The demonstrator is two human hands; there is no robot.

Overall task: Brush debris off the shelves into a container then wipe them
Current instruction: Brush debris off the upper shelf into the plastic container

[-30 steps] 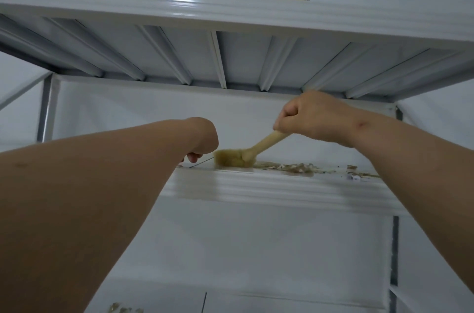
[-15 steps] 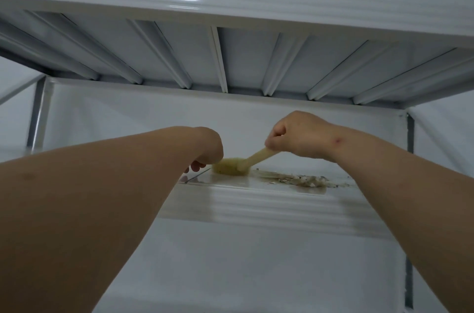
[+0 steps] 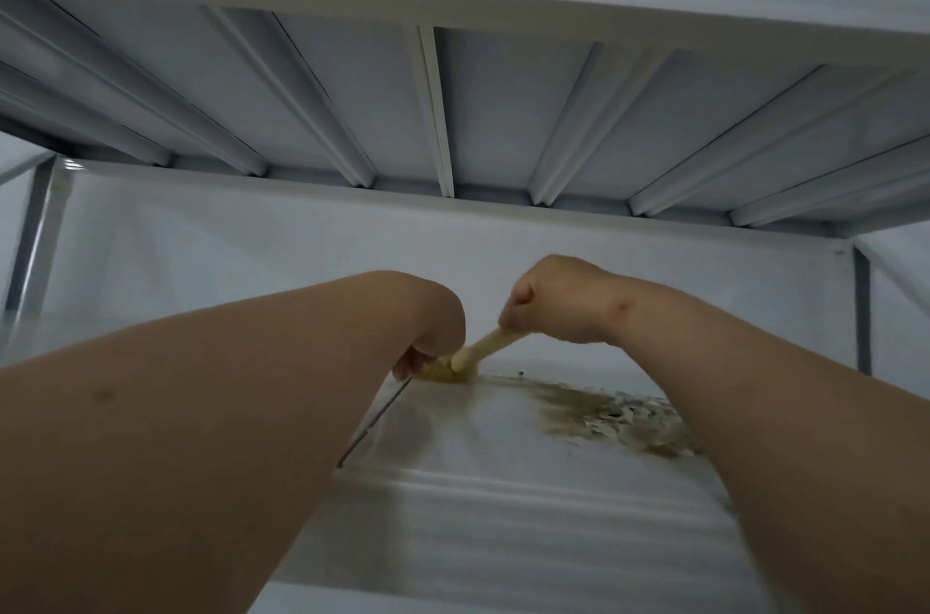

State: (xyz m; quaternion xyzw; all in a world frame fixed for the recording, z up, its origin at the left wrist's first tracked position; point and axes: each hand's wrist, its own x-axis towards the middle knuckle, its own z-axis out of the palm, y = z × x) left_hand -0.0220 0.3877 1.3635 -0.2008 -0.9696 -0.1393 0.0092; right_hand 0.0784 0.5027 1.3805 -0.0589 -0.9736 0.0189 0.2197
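There is a single view, from a camera worn on the person's head. It sits low and close to a white metal shelf unit, level with the working shelf [image 3: 503, 417] so that its top surface is seen at a shallow angle. The lens faces forward and tilts upward: the ribbed underside of the upper shelf [image 3: 453, 110] fills the top half. Both forearms reach away from the camera into the middle. No second view overlaps it.

Open shelf [image 3: 468, 442] between forearms; ribbed upper shelf [image 3: 503, 120] seemingly close overhead.
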